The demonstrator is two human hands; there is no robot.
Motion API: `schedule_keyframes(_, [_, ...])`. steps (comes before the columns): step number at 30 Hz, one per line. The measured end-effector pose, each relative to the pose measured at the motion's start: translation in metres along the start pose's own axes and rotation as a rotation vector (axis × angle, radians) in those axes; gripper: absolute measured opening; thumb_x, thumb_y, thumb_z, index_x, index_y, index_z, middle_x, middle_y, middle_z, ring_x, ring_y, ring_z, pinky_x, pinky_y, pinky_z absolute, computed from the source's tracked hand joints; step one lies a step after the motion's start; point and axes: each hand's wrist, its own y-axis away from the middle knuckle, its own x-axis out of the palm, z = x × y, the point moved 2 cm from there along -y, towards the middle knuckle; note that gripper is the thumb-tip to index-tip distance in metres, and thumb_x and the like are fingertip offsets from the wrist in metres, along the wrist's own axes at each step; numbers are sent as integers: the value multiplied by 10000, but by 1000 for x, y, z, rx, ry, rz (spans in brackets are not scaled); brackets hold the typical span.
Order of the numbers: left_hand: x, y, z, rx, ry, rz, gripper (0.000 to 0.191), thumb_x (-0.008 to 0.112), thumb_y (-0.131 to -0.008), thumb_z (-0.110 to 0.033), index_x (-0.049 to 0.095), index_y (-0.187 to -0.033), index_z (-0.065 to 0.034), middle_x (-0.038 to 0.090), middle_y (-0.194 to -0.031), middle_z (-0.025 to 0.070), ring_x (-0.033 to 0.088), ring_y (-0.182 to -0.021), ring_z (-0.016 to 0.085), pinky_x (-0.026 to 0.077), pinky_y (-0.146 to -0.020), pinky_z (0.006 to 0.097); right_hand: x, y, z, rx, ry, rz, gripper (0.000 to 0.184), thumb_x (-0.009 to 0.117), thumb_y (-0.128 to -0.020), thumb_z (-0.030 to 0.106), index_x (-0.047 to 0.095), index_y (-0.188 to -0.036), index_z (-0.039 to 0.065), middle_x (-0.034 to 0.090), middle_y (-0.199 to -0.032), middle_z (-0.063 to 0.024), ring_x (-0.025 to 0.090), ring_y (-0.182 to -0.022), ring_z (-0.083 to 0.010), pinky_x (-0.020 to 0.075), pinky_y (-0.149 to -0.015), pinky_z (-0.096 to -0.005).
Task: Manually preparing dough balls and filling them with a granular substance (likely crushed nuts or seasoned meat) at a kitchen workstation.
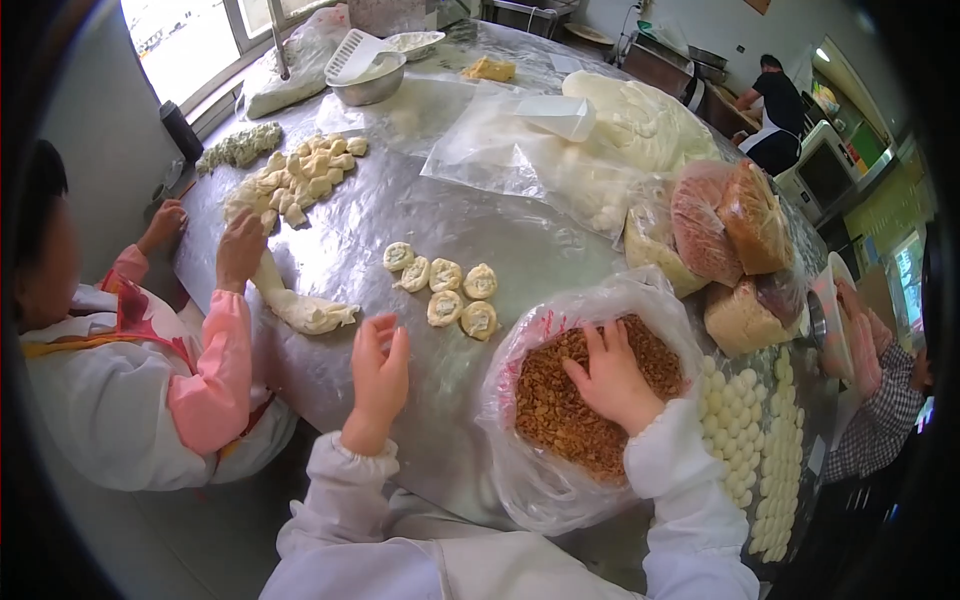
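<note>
My right hand [611, 375] lies on brown, crumbly filling [555, 405] in an open clear plastic bag [517, 465]. Its fingers are spread, with the tips against the crumbs. To the left, my left hand [379, 379] is raised above the metal table [427, 397], loosely cupped, thumb apart from the fingers. Nothing shows in it, though part of the palm is hidden. Beyond it sit several round dough pieces [445, 308] with pale green-flecked centres. A long strip of dough [311, 311] stretches away on the left.
At the left, a co-worker's hand [241, 247] is at the dough strip, near a pile of dough lumps [300, 180]. Bagged fillings [750, 315] and rows of white dough balls [735, 420] flank the right side. Plastic sheeting [517, 150] and a large dough mass [645, 120] lie farther back.
</note>
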Motion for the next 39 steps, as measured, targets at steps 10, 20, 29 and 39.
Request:
schedule_keyframes(10, [36,-137,15,444,-597,-115,424,592,-889,-181,494,-1207,80,448,-1306,306,438,-1216,443,381,-1024,440,-6,22,52,-504,-383,111,478,647,-832,243,534,-1224,-5,485,-1300,-224,468,-1188,-410,391,-1006,-494])
schedule_keyframes(20, [42,-156,17,240,-673,179,233,596,-864,-166,615,-1053,-32,584,-1105,238,556,-1067,396,446,-929,433,-7,36,39,-365,-250,217,534,604,-877,333,484,-1341,98,436,-1380,-203,396,-1277,-409,331,-1057,-516])
schedule_keyframes(29, [13,-133,5,197,-750,167,260,680,-754,-96,629,-995,-14,596,-997,202,591,-960,366,476,-846,414,-18,63,24,-437,-308,303,336,632,-831,208,619,-1143,84,541,-1256,-96,476,-1189,-302,423,-972,-442])
schedule_keyframes(39, [33,-19,-89,-203,862,520,113,601,-913,-106,564,-1014,-71,603,-873,29,570,-782,92,468,-697,230,-35,87,-3,-95,4,108,239,668,-813,224,652,-1024,111,575,-1044,-105,557,-1018,-317,498,-848,-409])
